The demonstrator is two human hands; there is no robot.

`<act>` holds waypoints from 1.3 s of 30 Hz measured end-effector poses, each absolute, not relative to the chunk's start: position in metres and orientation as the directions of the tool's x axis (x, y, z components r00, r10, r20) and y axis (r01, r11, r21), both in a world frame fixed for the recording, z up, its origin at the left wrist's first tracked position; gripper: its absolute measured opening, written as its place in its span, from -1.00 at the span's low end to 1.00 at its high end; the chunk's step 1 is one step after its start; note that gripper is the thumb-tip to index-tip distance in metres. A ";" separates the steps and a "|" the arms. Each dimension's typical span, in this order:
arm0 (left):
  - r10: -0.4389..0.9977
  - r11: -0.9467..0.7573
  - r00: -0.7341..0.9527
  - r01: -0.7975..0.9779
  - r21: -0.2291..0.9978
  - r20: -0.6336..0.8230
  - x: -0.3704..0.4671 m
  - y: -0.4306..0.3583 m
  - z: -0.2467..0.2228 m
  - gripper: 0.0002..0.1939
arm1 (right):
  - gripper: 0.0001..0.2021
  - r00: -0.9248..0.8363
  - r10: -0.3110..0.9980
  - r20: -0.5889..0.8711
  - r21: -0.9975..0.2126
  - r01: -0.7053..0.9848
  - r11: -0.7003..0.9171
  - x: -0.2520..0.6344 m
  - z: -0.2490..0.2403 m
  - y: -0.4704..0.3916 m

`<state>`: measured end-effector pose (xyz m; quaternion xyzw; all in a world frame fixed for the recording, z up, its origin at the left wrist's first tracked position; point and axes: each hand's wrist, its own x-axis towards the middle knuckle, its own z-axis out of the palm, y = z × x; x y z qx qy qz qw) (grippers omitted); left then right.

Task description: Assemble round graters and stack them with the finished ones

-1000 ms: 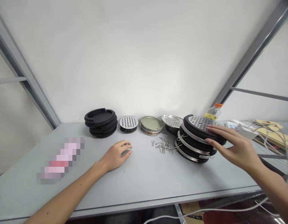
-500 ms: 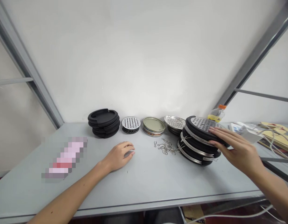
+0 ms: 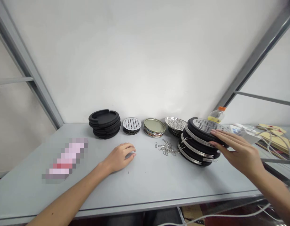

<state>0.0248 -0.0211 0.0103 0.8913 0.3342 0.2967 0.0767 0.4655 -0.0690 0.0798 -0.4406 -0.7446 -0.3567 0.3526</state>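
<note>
My left hand (image 3: 122, 157) rests on the grey table, its fingers slightly curled and apart, with nothing in it. At the right, my right hand (image 3: 236, 149) lies with spread fingers on the upper right edge of a leaning stack of black rings with metal plates (image 3: 198, 146). A perforated metal disc tops this stack. Small metal clips (image 3: 167, 148) lie loose just left of it. Behind them are a pile of perforated metal plates (image 3: 176, 124), a pile of greenish round lids (image 3: 155, 126) and a pile of small grater discs (image 3: 132, 124). Black round trays (image 3: 104, 124) are stacked farther left.
A blurred pink item (image 3: 68, 158) lies at the left of the table (image 3: 135, 191). A bottle with an orange cap (image 3: 217, 115) stands behind the right stack. White cables, a white box (image 3: 250, 137) and yellowish pieces (image 3: 276, 139) lie at the right, near grey frame posts.
The leaning stack and my right hand on it have shifted very slightly left in view. My left hand has stayed where it was.
</note>
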 end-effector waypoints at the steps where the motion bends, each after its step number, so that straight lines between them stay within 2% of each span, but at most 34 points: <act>1: 0.638 -0.768 0.603 0.548 0.333 0.479 0.025 -0.021 0.010 -0.80 | -0.67 -0.362 0.406 0.839 0.219 0.908 0.356 0.465 0.080 -0.069; 8: 0.635 -0.771 0.611 0.545 0.330 0.473 0.026 -0.021 0.009 -0.80 | -0.70 -0.367 0.457 0.810 0.205 0.908 0.365 0.466 0.083 -0.068; 11: 0.634 -0.772 0.619 0.544 0.330 0.463 0.026 -0.021 0.009 -0.80 | -0.64 -0.339 0.465 0.818 0.200 0.925 0.323 0.457 0.085 -0.072; 14: 0.643 -0.765 0.620 0.554 0.329 0.450 0.026 -0.020 0.008 -0.80 | -0.59 -0.269 0.346 0.899 0.163 0.938 0.306 0.432 0.083 -0.077; 16: 0.654 -0.756 0.616 0.564 0.333 0.439 0.025 -0.019 0.008 -0.81 | -0.60 -0.260 0.289 0.921 0.142 0.917 0.373 0.404 0.080 -0.077; 17: 0.660 -0.750 0.612 0.570 0.336 0.435 0.024 -0.018 0.008 -0.81 | -0.61 -0.274 0.302 0.913 0.124 0.891 0.436 0.388 0.077 -0.075; 20: 0.684 -0.727 0.585 0.591 0.348 0.436 0.020 -0.013 0.007 -0.82 | -0.66 -0.434 0.468 0.770 0.039 0.764 0.644 0.334 0.066 -0.058; 23: 0.706 -0.702 0.539 0.617 0.355 0.459 0.015 -0.006 0.006 -0.83 | -0.70 -0.502 0.661 0.558 -0.139 0.729 0.671 0.282 0.050 -0.027; 25: 0.718 -0.686 0.512 0.634 0.357 0.471 0.010 -0.001 0.005 -0.82 | -0.70 -0.517 0.715 0.470 -0.212 0.720 0.661 0.254 0.038 -0.004; 28: 0.738 -0.658 0.466 0.658 0.366 0.488 0.005 0.004 0.005 -0.81 | -0.72 -0.537 0.746 0.395 -0.289 0.698 0.655 0.231 0.019 0.023; 32: 0.778 -0.605 0.418 0.699 0.381 0.469 0.002 0.009 0.006 -0.78 | -0.74 -0.488 0.775 0.402 -0.353 0.698 0.623 0.230 0.001 0.034; 39: 0.838 -0.537 0.478 0.808 0.241 0.262 0.006 0.007 -0.006 -0.56 | -0.78 -0.517 0.784 0.344 -0.419 0.663 0.621 0.239 -0.008 0.032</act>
